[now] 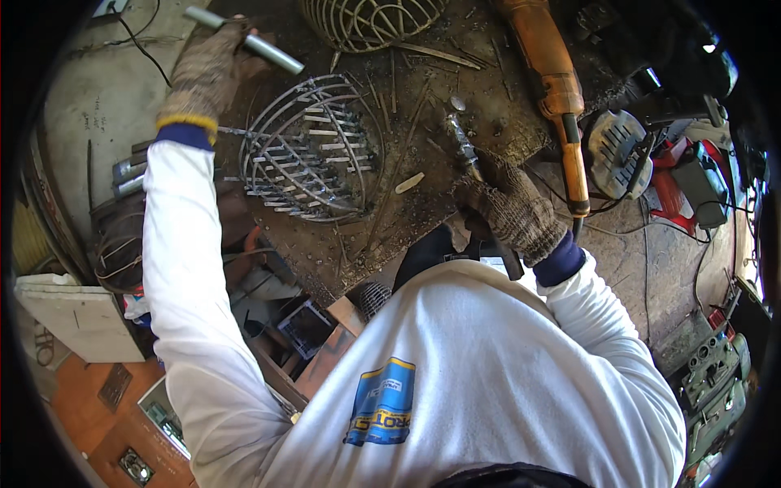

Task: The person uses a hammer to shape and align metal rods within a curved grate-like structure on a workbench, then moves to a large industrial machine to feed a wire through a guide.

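In a knitted glove, my left hand (203, 77) reaches to the far left of the worktable, closed around a short grey metal tube (278, 55). Below the tube lies a leaf-shaped frame of bent metal rods (313, 150), with rows of short bars across it. My right hand (517, 207), also gloved, is at the table's near right edge, closed around a slim silver metal tool (464, 146). Its tip points away from me over the table; the fingers hide its grip, so its exact kind is unclear. Nothing links the two hands.
A round wire basket-like frame (374, 20) stands at the far edge. An orange angle grinder (553, 81) lies at the right. Thin rods and a pale chip (409, 183) are scattered over the dark worktable (423, 73). A case of sockets (712, 374) sits low at the right.
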`<state>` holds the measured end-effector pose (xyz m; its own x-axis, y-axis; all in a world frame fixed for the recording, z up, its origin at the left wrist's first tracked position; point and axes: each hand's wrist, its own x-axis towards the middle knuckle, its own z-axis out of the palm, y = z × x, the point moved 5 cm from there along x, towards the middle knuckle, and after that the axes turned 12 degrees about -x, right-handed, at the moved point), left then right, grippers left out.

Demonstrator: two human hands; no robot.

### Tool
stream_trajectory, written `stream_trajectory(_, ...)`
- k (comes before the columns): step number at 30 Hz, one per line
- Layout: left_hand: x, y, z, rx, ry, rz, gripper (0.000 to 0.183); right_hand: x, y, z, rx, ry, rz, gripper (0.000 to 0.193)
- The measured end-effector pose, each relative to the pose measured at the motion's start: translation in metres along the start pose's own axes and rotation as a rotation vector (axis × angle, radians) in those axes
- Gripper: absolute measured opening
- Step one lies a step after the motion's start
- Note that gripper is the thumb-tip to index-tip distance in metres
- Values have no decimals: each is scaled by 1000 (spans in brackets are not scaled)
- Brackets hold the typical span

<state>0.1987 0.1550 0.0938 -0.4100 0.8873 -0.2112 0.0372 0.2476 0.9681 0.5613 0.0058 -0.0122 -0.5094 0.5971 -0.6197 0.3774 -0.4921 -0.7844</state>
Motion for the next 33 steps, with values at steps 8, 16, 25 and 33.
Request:
stream_trajectory(8,66,-74,20,340,-280,-27,27,5,-7,-17,-1059,432,-956,39)
stream_trajectory(16,26,-63,44,296,-90,-366,26,80,-52,-7,212,315,-150,40)
stream_trajectory(25,23,-75,18,150,-8,-480,28,167,-108,-34,-325,741,-394,33)
stream_trajectory(33,39,-77,20,-13,-15,-583,31,147,-103,-50,-380,625,-472,33)
